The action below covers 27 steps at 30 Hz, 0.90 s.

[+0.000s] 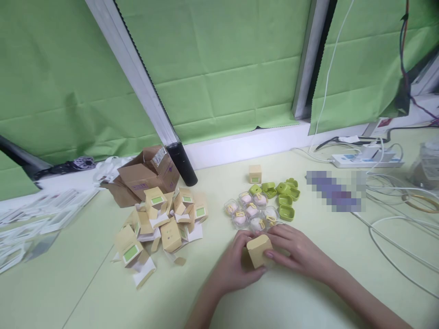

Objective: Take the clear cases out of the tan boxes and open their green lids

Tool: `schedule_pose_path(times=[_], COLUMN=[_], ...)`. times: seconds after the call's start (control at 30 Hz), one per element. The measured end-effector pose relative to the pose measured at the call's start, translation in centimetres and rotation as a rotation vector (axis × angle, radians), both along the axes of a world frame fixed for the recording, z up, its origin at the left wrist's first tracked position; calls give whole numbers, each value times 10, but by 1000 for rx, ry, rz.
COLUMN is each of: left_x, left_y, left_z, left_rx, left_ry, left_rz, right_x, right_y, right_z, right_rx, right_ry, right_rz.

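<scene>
Between my two hands is a small tan cardboard box [259, 252], its top panel facing up. My left hand [235, 265] wraps round its left side. From the right, my right hand [291, 249] holds it too, with the thumb on its face. Just beyond my fingers sit several clear round cases [251, 209] with pale pink or white contents and yellow bits. Beside them lie several small green plastic trays [285, 212]. Farther back stands a closed tan box [255, 174]. To the left is a pile of open tan boxes [171, 235] with green labels.
Behind the pile are a brown shipping carton [147, 176] and a black cylinder [182, 163]. White frames [48, 212] lie at far left. To the right are a power strip [366, 159], loose white cables [387, 242] and a blurred-out purple item [334, 192]. Green blinds hang behind the table.
</scene>
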<state>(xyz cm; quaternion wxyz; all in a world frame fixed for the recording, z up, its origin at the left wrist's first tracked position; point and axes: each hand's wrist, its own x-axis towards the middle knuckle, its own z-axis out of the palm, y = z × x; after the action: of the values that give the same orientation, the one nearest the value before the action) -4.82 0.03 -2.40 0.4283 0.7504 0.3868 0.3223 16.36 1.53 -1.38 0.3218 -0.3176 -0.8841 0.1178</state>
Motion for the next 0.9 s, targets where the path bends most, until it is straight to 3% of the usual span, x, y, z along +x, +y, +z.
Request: schedule_pose_path(times=[0.2,0.33,0.5,0.67,0.8,0.9], left_x=[-4,-7,-8,-8,-10,-10], left_y=[3,3,2,3,3,2], left_z=[4,4,4,6,6,5], left_rx=[-71,-130,-254,-235,-252,-246], left_ry=[40,34,1,78,142,188], left_rz=[-21,-32,2,-25,-7,2], right_x=[-1,-9,-15,-19,-26,-27], right_y=[-7,-13,-15,-14,-14,-14], right_z=[4,1,-6,-8,-9,-10], right_rx=[19,-124,-366,-465,-472,-441], right_ry=[30,157,326,332,403,371], right_rz=[27,139,-60,-38,-122,-80])
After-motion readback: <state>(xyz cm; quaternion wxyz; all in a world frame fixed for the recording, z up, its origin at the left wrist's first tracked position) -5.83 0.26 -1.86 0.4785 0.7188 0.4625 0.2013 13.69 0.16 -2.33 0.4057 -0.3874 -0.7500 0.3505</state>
